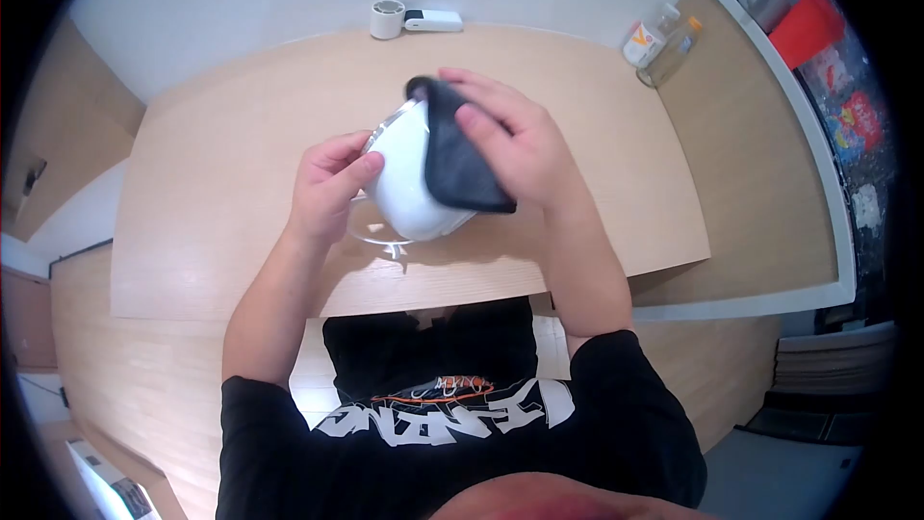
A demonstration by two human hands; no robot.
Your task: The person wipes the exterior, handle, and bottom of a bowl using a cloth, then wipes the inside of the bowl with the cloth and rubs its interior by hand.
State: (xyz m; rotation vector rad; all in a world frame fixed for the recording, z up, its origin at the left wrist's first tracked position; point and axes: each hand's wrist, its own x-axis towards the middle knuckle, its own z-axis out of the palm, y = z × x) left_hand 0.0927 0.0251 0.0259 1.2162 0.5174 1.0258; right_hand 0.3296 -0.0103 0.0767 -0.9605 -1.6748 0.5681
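A homelike room, by its wood-look desk [231, 154] against a white wall [241, 0], pale floor [125, 356] and bottles [640, 45]

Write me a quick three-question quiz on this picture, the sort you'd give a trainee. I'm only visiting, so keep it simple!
1. Which hand holds the black cloth-like piece: (a) left, (b) right, (c) both?
2. True or false: the left hand touches the white rounded object.
3. At which back corner of the table, as pictured, is the orange-capped bottle?

Key:
1. b, the right hand
2. True
3. The right
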